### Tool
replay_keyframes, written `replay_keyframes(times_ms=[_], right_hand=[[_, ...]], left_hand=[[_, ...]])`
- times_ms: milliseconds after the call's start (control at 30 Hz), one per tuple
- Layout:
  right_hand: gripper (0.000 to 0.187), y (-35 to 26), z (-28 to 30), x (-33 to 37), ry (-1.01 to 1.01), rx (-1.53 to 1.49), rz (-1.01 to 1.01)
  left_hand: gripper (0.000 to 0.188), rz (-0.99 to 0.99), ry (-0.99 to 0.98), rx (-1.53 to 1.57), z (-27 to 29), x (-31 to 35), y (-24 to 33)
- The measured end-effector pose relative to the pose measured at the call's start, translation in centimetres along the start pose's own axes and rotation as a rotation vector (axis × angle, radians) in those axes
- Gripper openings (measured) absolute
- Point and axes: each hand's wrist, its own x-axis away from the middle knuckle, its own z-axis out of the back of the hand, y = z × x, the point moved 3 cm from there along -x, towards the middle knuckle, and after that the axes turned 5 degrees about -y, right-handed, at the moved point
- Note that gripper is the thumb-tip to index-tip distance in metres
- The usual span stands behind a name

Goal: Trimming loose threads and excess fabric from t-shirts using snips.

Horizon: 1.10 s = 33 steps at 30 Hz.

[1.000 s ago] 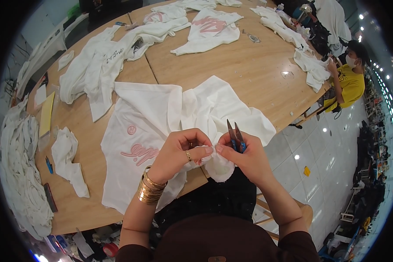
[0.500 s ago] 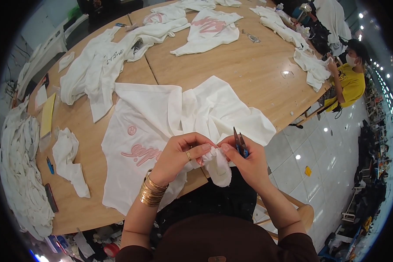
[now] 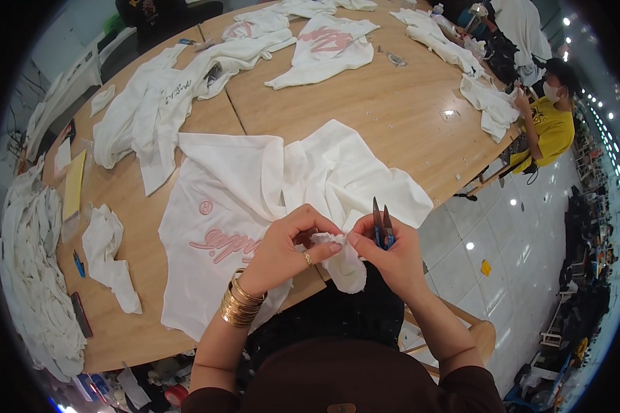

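Observation:
A white garment (image 3: 220, 179) with pink raised lettering lies spread on the table, one gathered end hanging over the near edge. My left hand (image 3: 293, 248), with gold bangles on its wrist, pinches bunched white fabric between thumb and fingers. Close beside it, my right hand (image 3: 393, 251) pinches the same piece of cloth. Tucked in the right hand are small thread snips (image 3: 382, 224) with blue handles, their dark blades pointing up and apart. What lies between the fingertips is too small to make out.
White garments (image 3: 151, 110) lie across the wooden table (image 3: 275, 110), with a large white pile (image 3: 31, 268) along its left edge. Blue snips (image 3: 79, 263) and a yellow pad (image 3: 74, 184) lie at left. A co-worker in a yellow shirt (image 3: 553, 131) sits at the far right. A wooden stool (image 3: 484, 339) stands beside me.
My left fingers have shifted slightly on the bunched fabric. The snips in my right hand have turned a little, with their blades showing more plainly apart.

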Motion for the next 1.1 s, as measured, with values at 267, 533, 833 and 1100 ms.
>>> replay_keyframes(times_ms=[267,533,833,1100], right_hand=[[0.016,0.2,0.9,0.1,-0.137,0.059,-0.076],[0.013,-3.0,1.7,0.6,-0.197,0.249,0.017],[0.019,-2.4,2.0,0.4,-0.306,0.386,0.015],[0.022,-3.1,2.1,0.9,-0.274,0.725,0.53]], left_hand=[[0.016,0.101,0.036,0.325,-0.7,-0.2,-0.5],[0.014,0.088,-0.055,0.257,-0.7,-0.3,-0.7],[0.014,0.068,-0.104,0.129,-1.0,-0.5,0.2],[0.014,-0.11,-0.035,-0.064,-1.1,-0.5,0.8]])
